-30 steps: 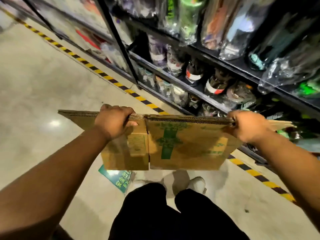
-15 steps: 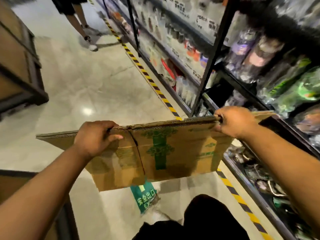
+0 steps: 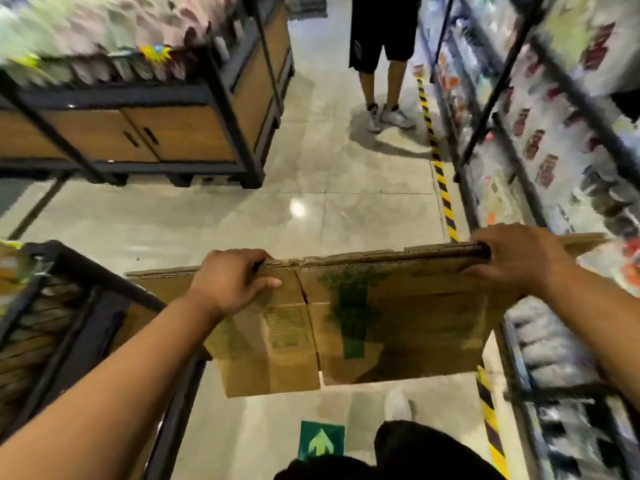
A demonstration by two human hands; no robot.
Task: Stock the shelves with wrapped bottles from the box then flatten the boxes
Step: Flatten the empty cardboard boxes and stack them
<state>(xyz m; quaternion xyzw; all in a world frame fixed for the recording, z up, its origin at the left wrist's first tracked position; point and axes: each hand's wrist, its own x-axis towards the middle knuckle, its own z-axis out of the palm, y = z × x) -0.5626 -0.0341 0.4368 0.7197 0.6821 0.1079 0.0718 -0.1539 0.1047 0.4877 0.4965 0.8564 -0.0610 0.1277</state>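
The fingers (image 3: 247,258) of the left hand (image 3: 228,282) are curled over the top edge of the flattened box (image 3: 398,317), with the thumb lying flat along its near face, so the cardboard is pinched between them. The right hand (image 3: 512,258) grips the same edge further right in the same way. Both sets of fingertips are hidden behind the cardboard.

The flattened box hangs upright between the two hands, above the floor (image 3: 311,209) in the near middle of the scene. Its printing is a smeared green mark that cannot be read, and its right flap end runs behind the right hand.

The grip and the box's pose match half a second ago. The view has swung to look down the aisle, and the standing person (image 3: 381,57), then at the far left corner, is now far and centre, cut off above the shorts.

The shelves (image 3: 554,161) on the right are blurred and their goods cannot be told apart. A yellow-and-black floor stripe (image 3: 443,192) runs along their foot. A wood-panelled stand (image 3: 156,133) stands far left, and a dark rack (image 3: 86,299) is near left, behind the left forearm. A green arrow sticker (image 3: 320,441) lies on the floor near the wearer's white shoe (image 3: 398,407).
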